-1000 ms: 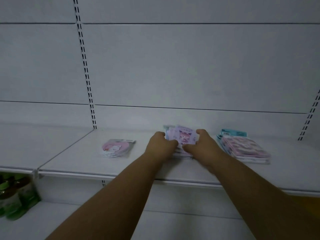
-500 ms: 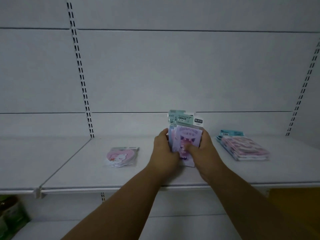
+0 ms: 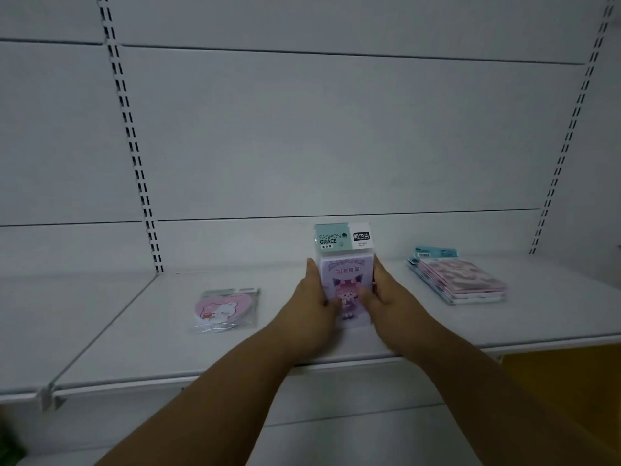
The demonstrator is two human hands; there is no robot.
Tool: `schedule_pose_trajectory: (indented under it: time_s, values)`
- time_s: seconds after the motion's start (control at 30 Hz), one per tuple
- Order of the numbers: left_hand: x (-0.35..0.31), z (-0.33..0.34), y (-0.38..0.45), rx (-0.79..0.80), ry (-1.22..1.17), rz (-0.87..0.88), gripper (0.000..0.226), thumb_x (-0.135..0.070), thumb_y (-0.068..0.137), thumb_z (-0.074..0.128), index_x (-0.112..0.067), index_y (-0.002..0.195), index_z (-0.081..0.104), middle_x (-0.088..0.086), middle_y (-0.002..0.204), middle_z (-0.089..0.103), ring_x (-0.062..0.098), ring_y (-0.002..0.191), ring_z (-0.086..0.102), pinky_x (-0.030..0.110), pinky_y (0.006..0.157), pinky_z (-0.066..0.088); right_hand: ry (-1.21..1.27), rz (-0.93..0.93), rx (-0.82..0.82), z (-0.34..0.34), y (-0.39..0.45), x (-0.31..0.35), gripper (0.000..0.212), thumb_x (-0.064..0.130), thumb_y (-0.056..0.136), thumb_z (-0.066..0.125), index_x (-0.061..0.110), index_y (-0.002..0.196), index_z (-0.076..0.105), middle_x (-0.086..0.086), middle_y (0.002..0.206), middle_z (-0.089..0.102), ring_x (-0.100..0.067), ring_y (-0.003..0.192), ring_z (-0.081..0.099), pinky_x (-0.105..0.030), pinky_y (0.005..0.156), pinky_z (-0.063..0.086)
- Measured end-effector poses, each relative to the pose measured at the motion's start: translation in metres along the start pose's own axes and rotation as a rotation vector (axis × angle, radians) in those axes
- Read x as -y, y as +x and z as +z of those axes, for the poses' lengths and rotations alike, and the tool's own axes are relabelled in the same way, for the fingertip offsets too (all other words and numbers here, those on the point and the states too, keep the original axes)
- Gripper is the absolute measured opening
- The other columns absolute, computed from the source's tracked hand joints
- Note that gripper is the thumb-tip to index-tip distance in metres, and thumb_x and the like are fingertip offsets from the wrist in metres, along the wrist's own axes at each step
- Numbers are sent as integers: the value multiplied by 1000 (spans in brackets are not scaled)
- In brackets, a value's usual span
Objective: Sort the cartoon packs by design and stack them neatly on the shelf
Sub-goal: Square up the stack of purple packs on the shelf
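From the head view, a bundle of purple packs point(image 3: 346, 290) is held upright at the middle of the shelf point(image 3: 141, 338), its lower edge at or just above the shelf surface; contact cannot be told. The left hand point(image 3: 307, 311) is wrapped round the left edge, the right hand point(image 3: 386, 304) round the right edge, so each grip is closed on the bundle with thumbs pressed on the front card. The long axis is stood vertical; the printed face is turned to the camera and the teal header card point(image 3: 342, 236) is pointed up.

The step in hand is judged to be squaring the purple design into one tidy block. Next, the bundle would likely need to be tipped back and laid flat, edges kept flush, in the gap between its neighbours.

A heart-shaped pink pack point(image 3: 223, 309) is seen lying flat well to the left. A pink stack point(image 3: 460, 280) is lying flat to the right, header towards the back wall.
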State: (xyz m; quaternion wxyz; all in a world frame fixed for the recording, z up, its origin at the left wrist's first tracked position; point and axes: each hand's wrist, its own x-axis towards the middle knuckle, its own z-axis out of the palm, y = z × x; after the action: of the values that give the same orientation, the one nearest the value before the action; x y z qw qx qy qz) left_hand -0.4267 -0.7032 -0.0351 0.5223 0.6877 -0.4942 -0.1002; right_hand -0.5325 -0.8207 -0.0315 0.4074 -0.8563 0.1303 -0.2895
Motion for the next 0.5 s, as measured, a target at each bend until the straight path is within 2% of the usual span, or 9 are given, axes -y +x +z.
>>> schedule_pose_trajectory:
  time_s: [0.07, 0.1, 0.2, 0.3, 0.37, 0.5]
  values:
    - [2, -1, -1, -3, 87, -15, 48, -12, 95, 53, -27, 138, 36, -5, 130, 56, 5, 111, 57, -2, 70, 42, -63, -12, 7, -5, -1, -4, 41, 19, 100, 43, 27, 141, 39, 5, 129, 58, -12, 117, 56, -27, 99, 46]
    - [4, -2, -2, -26, 141, -24, 43, -13, 95, 54, -27, 133, 42, -4, 127, 59, 3, 105, 58, -2, 65, 42, -76, -14, 6, -7, -1, -6, 37, 20, 100, 45, 28, 136, 45, 7, 123, 62, -9, 112, 59, -24, 95, 47]
    - [4, -4, -3, -96, 313, -50, 33, -22, 93, 58, -25, 124, 50, -2, 121, 63, 7, 99, 58, 9, 69, 39, -108, -16, 16, -13, -1, -12, 32, 25, 97, 50, 31, 129, 53, 10, 118, 66, -4, 103, 60, -15, 83, 44]
    - [3, -6, -1, -132, 381, -127, 33, -27, 89, 63, -24, 121, 52, -3, 115, 66, 10, 92, 58, 17, 66, 41, -162, -14, 27, -14, 2, -20, 29, 28, 97, 51, 28, 125, 58, 10, 115, 67, -7, 99, 61, -19, 81, 43]
    - [1, -7, 1, -132, 382, -161, 35, -27, 88, 65, -24, 121, 52, -3, 115, 67, 11, 92, 59, 20, 68, 43, -165, -15, 38, -17, 6, -20, 26, 27, 96, 53, 26, 120, 61, 9, 110, 68, -6, 95, 63, -17, 76, 44]
    - [-7, -11, 11, -133, 436, -221, 32, -28, 89, 65, -19, 118, 56, 2, 110, 68, 15, 90, 62, 26, 71, 48, -109, 47, 60, -26, 23, -19, 18, 28, 92, 59, 19, 103, 71, 4, 93, 75, -9, 81, 69, -28, 78, 55]
